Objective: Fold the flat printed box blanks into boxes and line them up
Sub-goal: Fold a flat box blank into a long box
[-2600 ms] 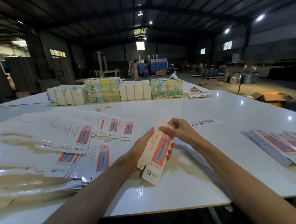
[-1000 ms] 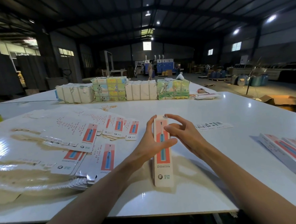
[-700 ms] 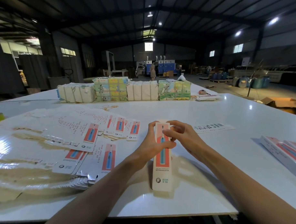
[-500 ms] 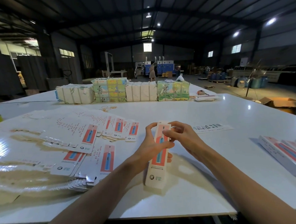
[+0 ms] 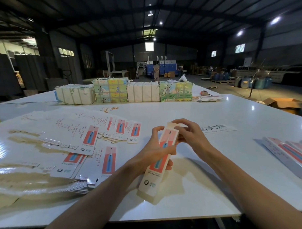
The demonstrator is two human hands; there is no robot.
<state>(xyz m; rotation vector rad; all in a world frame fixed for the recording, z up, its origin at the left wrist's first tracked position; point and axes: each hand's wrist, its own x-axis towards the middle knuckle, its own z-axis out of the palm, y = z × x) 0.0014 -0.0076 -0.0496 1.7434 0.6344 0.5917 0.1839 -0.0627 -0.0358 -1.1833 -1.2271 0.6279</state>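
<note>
Against a second ago, the box [image 5: 150, 180] has tipped from lying straight to slanting, its near end swung left, over the near part of the table [image 5: 189, 111]. The left hand [image 5: 148, 155] wraps its middle, thumb across the printed face; the right hand [image 5: 190, 135] has its fingers curled on the far end, where the top flap [image 5: 172, 125] stands open. The step looks like closing that end. Next likely comes tucking the flap in, then setting the box by the finished boxes [image 5: 288, 154] at right.

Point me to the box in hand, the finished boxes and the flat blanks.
box in hand [image 5: 158, 165]: head view, red front panel.
finished boxes [image 5: 291, 154]: head view, nearest box's red face.
flat blanks [image 5: 90, 135]: head view, one blank's red print.
</note>
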